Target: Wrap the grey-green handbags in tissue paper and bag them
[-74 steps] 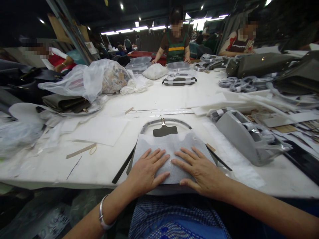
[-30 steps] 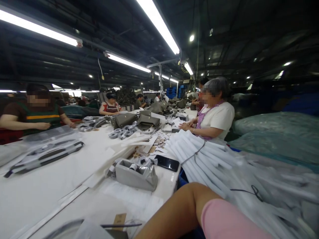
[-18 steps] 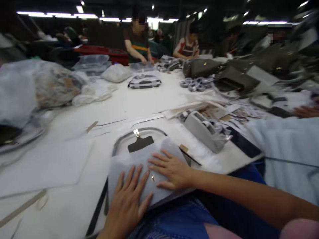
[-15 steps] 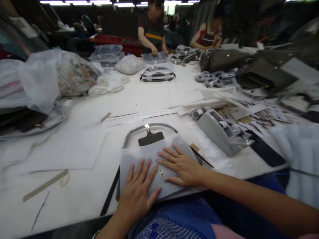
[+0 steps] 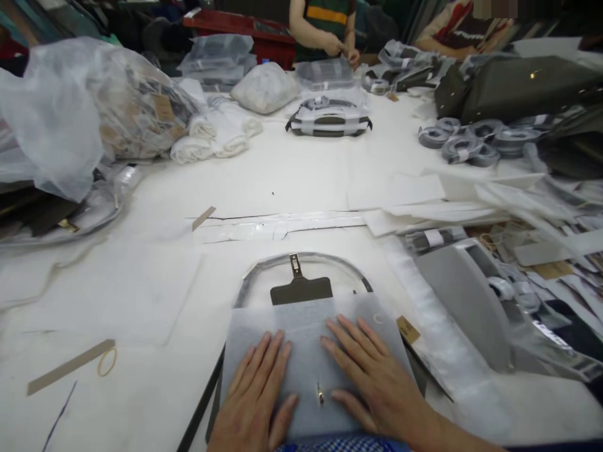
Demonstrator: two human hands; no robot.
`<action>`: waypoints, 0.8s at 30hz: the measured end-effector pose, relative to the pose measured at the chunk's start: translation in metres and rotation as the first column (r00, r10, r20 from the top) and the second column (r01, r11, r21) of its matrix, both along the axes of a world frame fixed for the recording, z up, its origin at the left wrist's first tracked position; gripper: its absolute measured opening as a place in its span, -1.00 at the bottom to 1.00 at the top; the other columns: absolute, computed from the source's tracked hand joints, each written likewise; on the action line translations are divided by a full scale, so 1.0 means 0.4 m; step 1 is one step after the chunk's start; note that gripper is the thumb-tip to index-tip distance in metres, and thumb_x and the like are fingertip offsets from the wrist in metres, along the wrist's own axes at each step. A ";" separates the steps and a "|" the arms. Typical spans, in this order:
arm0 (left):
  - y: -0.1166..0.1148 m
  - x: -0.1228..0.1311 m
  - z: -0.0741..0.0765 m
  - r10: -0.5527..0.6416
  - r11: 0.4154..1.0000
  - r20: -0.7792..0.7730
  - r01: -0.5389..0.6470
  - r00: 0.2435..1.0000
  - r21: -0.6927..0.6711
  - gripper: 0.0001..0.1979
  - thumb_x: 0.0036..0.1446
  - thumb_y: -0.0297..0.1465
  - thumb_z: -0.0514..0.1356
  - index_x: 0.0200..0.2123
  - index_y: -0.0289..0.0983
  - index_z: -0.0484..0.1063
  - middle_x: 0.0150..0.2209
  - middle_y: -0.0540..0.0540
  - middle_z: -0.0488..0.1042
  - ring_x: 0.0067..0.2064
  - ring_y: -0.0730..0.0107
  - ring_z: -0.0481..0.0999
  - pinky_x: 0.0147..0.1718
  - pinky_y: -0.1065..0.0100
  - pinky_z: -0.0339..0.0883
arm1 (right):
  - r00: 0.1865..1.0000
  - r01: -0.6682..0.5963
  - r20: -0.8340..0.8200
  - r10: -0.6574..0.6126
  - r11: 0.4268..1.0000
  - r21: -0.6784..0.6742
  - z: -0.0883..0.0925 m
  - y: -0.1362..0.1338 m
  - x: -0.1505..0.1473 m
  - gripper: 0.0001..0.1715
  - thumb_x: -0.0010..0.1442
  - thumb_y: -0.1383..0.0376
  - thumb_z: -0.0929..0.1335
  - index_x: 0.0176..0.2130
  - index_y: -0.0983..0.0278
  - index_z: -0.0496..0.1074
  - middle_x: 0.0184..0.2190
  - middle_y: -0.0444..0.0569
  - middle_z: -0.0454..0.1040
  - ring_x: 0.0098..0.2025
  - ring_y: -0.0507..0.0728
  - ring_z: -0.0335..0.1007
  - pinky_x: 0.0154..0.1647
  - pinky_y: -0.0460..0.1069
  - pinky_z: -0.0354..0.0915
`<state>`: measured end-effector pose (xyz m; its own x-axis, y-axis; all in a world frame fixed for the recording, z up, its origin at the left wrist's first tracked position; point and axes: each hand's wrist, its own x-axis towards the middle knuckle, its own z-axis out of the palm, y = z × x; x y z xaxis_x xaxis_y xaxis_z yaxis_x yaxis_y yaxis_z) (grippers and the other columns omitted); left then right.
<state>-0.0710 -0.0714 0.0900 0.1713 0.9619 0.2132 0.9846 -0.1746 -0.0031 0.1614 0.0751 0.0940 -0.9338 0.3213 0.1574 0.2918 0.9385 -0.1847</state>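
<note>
A dark handbag lies flat in front of me, mostly hidden under a translucent white sheet (image 5: 306,339). Beyond the sheet's far edge show the bag's dark flap tab (image 5: 302,290) with a metal clasp (image 5: 295,265) and its curved, wrapped handle (image 5: 311,257). A small metal fitting (image 5: 321,394) pokes up through the sheet. On the sheet's left half rests my left hand (image 5: 259,392), open and flat. My right hand (image 5: 377,380) presses flat on the right half, fingers spread. Neither hand grips anything.
Right of the bag stands a grey tape dispenser (image 5: 464,301) beside a strip of white wrap (image 5: 443,339). A brown strip (image 5: 70,367) and a rubber band (image 5: 107,361) lie left. Wrapped handles (image 5: 328,122) sit farther back; a co-worker's hands (image 5: 342,49) are across the table.
My view has tilted downward and come closer. Both hands stay flat on the sheet, with the right one shifted toward the right. The sheet now lies straighter over the bag.
</note>
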 end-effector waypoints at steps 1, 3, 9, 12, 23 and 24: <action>0.010 -0.009 0.002 -0.019 1.000 0.001 0.019 1.000 -0.001 -0.44 0.28 -0.28 0.10 0.26 -0.45 0.25 0.30 -0.22 0.28 0.34 0.12 0.17 0.32 0.18 -0.13 | 1.000 0.012 0.002 -0.012 1.000 -0.006 -0.002 0.011 0.001 -0.36 0.34 0.17 0.27 0.31 0.36 0.20 0.35 0.12 0.17 0.40 0.30 -0.01 0.29 0.22 0.13; 0.034 -0.027 0.008 -0.036 0.999 0.016 0.036 0.999 -0.008 -0.47 0.29 -0.25 0.10 0.23 -0.44 0.29 0.24 -0.19 0.38 0.26 0.19 0.29 0.30 0.23 -0.10 | 0.999 0.041 0.017 -0.041 0.999 -0.029 0.000 0.039 -0.002 -0.48 0.37 0.33 0.23 0.28 0.34 0.26 0.32 0.04 0.26 0.35 0.19 0.10 0.27 0.13 0.16; 0.115 -0.052 0.032 0.132 0.988 0.140 -0.118 0.981 -0.100 -0.57 0.33 -0.23 0.09 0.15 -0.34 0.38 0.06 -0.17 0.52 0.08 0.15 0.45 0.26 0.06 -0.03 | 0.984 0.174 -0.020 -0.177 0.981 -0.080 0.021 0.109 -0.033 -0.55 0.44 0.12 0.18 0.16 0.25 0.38 0.10 -0.09 0.52 0.15 0.17 0.37 0.38 0.20 -0.11; 0.133 -0.054 0.044 0.134 0.984 0.171 -0.110 0.976 -0.141 -0.58 0.34 -0.16 0.07 0.07 -0.34 0.42 -0.04 -0.17 0.54 -0.02 0.13 0.48 0.21 0.01 0.04 | 0.983 0.184 -0.004 -0.186 0.976 -0.112 0.028 0.120 -0.044 -0.55 0.44 0.08 0.17 0.08 0.25 0.44 -0.01 -0.05 0.58 0.03 0.17 0.44 0.34 0.21 -0.05; 0.133 -0.078 0.096 0.095 0.977 0.334 -0.023 0.938 -0.213 -0.77 0.27 -0.18 0.18 -0.21 -0.24 0.39 -0.33 -0.07 0.44 -0.27 0.20 0.42 -0.21 0.17 0.27 | 0.996 0.053 0.088 -0.025 0.940 -0.338 0.085 0.155 -0.048 -0.79 0.35 0.18 0.29 -0.13 0.23 0.44 -0.28 -0.05 0.50 -0.16 0.20 0.38 0.09 0.19 0.15; 0.131 -0.077 0.094 0.098 0.977 0.323 -0.030 0.941 -0.209 -0.77 0.28 -0.18 0.17 -0.20 -0.24 0.39 -0.32 -0.08 0.45 -0.25 0.18 0.43 -0.18 0.15 0.27 | 0.995 0.054 0.102 -0.020 0.940 -0.336 0.082 0.156 -0.049 -0.80 0.35 0.18 0.29 -0.15 0.23 0.44 -0.29 -0.05 0.49 -0.17 0.20 0.38 0.09 0.19 0.14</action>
<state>-0.1018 -0.0190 0.1277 0.0608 0.9968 0.0512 0.9333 -0.0750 0.3512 0.1420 0.1373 0.1269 -0.9255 0.3747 -0.0556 0.3570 0.8137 -0.4587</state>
